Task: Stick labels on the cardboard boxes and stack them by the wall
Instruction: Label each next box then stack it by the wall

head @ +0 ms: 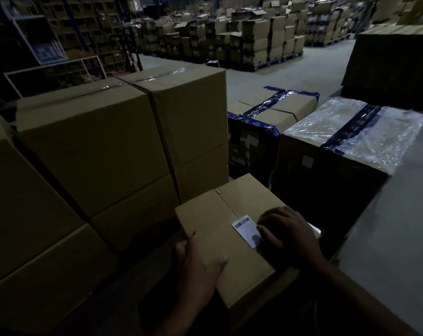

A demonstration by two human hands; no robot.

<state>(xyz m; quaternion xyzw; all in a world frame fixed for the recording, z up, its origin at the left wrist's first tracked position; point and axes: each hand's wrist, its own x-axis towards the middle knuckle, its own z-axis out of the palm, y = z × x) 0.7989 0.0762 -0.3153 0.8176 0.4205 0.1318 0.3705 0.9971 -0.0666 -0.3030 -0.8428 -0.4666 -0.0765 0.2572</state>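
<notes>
A small brown cardboard box (220, 219) sits low in front of me, its top seam taped. A white barcode label (246, 227) lies on the box top, right of the seam. My right hand (288, 232) lies flat over the label's right side, fingers pressing down on it. My left hand (198, 267) holds the box's near left edge, thumb on top and fingers wrapped down the side.
Tall stacks of plain brown boxes (94, 146) stand to the left and behind. Boxes with blue tape (266, 117) and plastic wrap (355, 132) sit to the right. Grey floor (399, 226) lies at right. Palletised cartons (242, 37) fill the back of the dim warehouse.
</notes>
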